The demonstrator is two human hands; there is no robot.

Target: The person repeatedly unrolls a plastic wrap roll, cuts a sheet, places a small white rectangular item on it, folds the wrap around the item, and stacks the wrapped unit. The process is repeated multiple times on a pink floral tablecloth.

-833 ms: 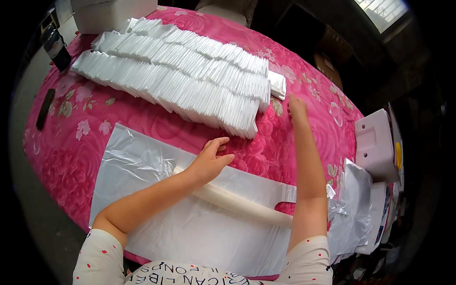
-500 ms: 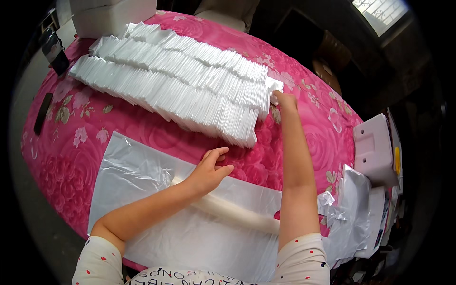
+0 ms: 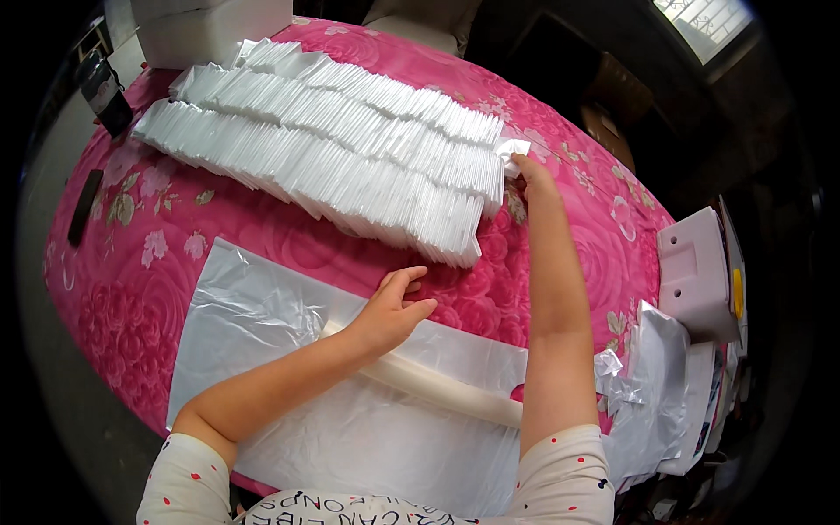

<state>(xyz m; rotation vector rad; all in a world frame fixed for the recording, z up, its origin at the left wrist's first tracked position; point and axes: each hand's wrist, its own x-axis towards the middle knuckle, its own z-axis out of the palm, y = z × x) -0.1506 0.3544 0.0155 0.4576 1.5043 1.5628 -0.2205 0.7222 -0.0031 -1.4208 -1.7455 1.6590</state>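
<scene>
Three long rows of thin white folded plastic packets (image 3: 350,171) stand on edge, packed tightly side by side. At the right end of the rows, my right hand (image 3: 535,178) pinches a small folded white packet (image 3: 514,156); the fingertips are partly hidden. My left hand (image 3: 394,313) hovers with its fingers apart, just in front of the nearest row, and holds nothing. Beneath my left forearm lies a large translucent plastic sheet (image 3: 254,302), spread flat. A cream-coloured tube (image 3: 446,391) rests across it, partly covered by my left arm.
A pink floral tablecloth (image 3: 114,332) covers the rounded table. White foam boxes stand at the back left (image 3: 210,31) and right edge (image 3: 697,273). A dark bottle (image 3: 105,94) and a dark bar (image 3: 85,207) are at left. Loose plastic sheets (image 3: 652,385) hang at right.
My right hand has moved slightly away from me with the small white packet at its fingertips. My left hand stays almost in place. The whole view has shifted a little.
</scene>
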